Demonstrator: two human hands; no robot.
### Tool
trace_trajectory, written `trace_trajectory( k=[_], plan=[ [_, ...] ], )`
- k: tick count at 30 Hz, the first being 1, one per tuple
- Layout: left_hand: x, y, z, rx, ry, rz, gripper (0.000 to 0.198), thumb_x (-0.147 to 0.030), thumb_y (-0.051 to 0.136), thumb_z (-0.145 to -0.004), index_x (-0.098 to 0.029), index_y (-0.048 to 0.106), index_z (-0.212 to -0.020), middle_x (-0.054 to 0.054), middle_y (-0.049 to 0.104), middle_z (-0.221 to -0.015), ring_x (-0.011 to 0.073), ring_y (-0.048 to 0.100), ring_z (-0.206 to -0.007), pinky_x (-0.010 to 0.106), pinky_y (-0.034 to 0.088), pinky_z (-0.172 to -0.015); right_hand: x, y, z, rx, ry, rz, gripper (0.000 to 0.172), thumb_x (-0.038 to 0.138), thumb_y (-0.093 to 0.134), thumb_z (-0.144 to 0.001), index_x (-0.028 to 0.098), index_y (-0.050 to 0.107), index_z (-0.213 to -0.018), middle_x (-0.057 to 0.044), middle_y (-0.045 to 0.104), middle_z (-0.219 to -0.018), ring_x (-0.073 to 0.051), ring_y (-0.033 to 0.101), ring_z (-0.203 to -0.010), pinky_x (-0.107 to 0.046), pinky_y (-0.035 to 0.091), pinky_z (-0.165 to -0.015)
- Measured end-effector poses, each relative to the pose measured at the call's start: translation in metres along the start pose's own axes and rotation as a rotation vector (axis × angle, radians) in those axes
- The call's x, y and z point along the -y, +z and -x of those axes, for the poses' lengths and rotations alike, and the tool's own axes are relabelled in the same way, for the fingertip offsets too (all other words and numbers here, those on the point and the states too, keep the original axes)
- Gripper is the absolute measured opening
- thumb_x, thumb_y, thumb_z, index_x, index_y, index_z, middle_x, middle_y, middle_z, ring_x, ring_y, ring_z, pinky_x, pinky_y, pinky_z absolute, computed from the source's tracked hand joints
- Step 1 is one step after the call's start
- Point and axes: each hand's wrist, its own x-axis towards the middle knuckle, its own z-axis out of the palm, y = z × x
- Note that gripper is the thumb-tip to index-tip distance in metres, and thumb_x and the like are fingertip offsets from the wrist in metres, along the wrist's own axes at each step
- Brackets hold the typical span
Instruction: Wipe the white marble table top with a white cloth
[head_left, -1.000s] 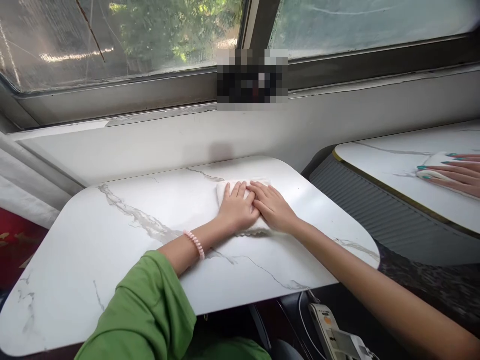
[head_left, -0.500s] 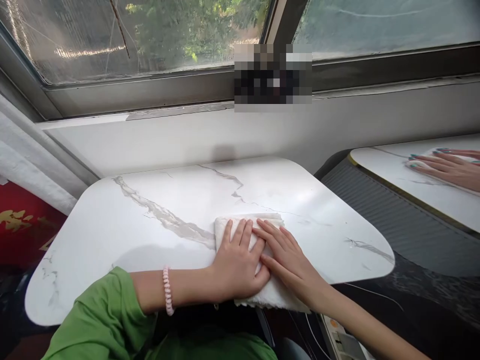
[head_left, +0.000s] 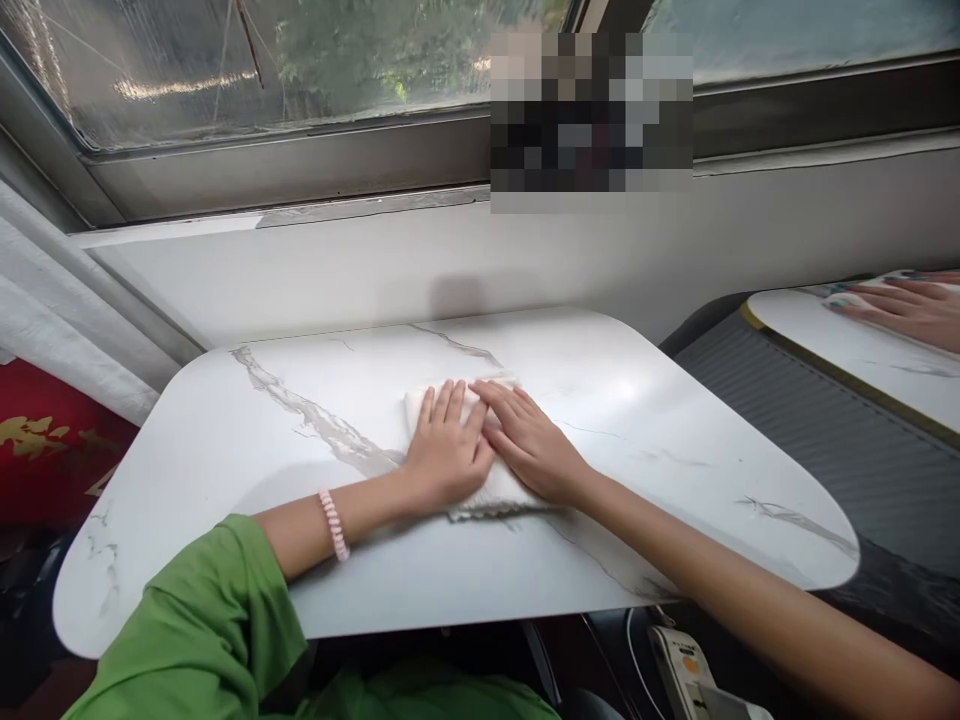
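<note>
A folded white cloth (head_left: 499,495) lies on a white marble-patterned table (head_left: 375,580). My left hand (head_left: 448,450) presses flat on its left part, fingers stretched out and pointing at the window. From the right, my right hand (head_left: 536,450) rests flat on the same cloth, its fingertips touching my left hand's. Both hands are open, palms down, and cover much of the cloth. A pink coiled band (head_left: 334,525) circles my left wrist.
Beyond the table run a white wall (head_left: 337,270) and window frame (head_left: 300,165). At right, another person's hand (head_left: 911,308) lies on a second marbled table (head_left: 862,345). A power strip (head_left: 682,660) sits below the front edge. A white curtain (head_left: 67,300) hangs left.
Both hands have slid the cloth away from the table's front edge, toward the window and slightly left. The view has shifted a little.
</note>
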Motion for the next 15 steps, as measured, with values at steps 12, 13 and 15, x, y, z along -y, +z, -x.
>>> trace_trajectory(
  k=[12,13,15],
  plan=[
    [0.086,-0.002,-0.117,-0.018,-0.136,-0.073,0.051,-0.023,0.022,-0.098,-0.008,0.031,-0.146,0.01,0.031,-0.154,0.0192,0.025,-0.143,0.04,0.012,-0.119,-0.036,0.031,-0.131,-0.066,0.095,0.164,0.055,0.026,0.022,-0.093,0.004,0.039,-0.141,-0.018,0.04,-0.149,-0.028,0.031,-0.14,-0.05,0.024,-0.114],
    [0.088,-0.001,-0.12,-0.055,-0.139,-0.071,0.05,-0.023,0.02,-0.099,-0.008,0.033,-0.145,0.01,0.035,-0.153,0.0189,0.027,-0.142,0.039,0.013,-0.119,-0.038,0.032,-0.135,-0.079,0.093,0.161,0.055,0.026,0.022,-0.093,0.005,0.04,-0.141,-0.017,0.041,-0.148,-0.028,0.032,-0.14,-0.051,0.025,-0.114],
    [0.091,0.001,-0.125,-0.121,-0.126,-0.064,0.049,-0.024,0.018,-0.1,-0.011,0.038,-0.143,0.008,0.04,-0.149,0.0186,0.032,-0.139,0.039,0.016,-0.118,-0.04,0.033,-0.141,-0.092,0.097,0.157,0.054,0.027,0.022,-0.094,0.007,0.041,-0.14,-0.016,0.043,-0.147,-0.028,0.033,-0.139,-0.052,0.026,-0.113]
  ],
)
